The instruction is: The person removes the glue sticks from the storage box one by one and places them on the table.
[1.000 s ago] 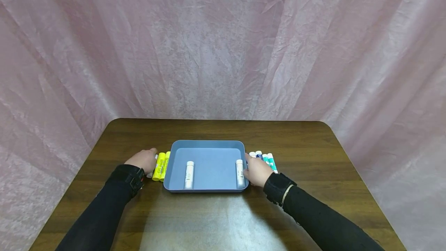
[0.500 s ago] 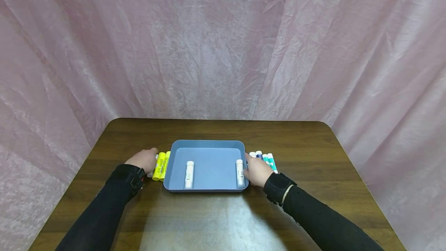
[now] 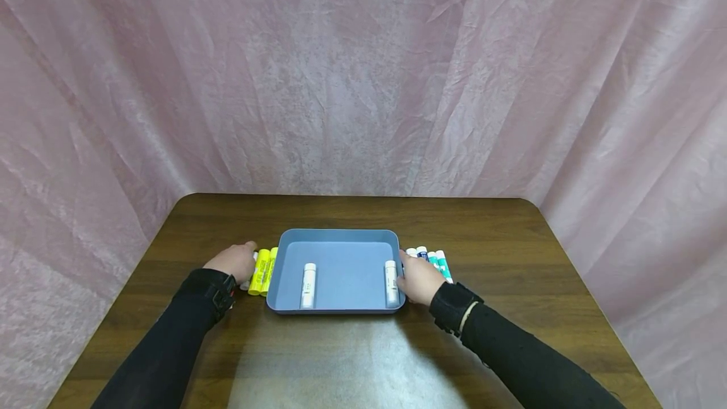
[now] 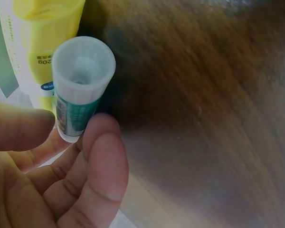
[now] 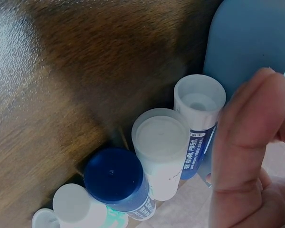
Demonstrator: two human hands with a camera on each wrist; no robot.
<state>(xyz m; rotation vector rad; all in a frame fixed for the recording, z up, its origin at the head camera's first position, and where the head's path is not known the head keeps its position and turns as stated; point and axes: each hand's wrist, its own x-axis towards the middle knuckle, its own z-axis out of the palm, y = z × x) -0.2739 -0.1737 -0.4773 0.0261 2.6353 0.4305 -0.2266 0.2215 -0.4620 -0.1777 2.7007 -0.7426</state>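
Note:
My left hand (image 3: 233, 262) is beside the yellow glue sticks (image 3: 259, 271). In the left wrist view, its thumb and fingers pinch a green-labelled glue stick (image 4: 78, 111) with a hollow white end, next to a yellow one. My right hand (image 3: 420, 278) is at the right edge of the blue-grey tray (image 3: 349, 283). In the right wrist view its fingers lie beside a blue-labelled glue stick (image 5: 194, 147); whether they grip anything is hidden. Two white glue sticks stand apart in the tray: the left one (image 3: 308, 286) and the right one (image 3: 391, 284).
Right of the tray, several more glue sticks lie in a row, including teal ones (image 3: 442, 264) and one with a dark blue end (image 5: 114, 175). All rest on a brown wooden table (image 3: 341, 358). A pink curtain (image 3: 363, 74) hangs behind it.

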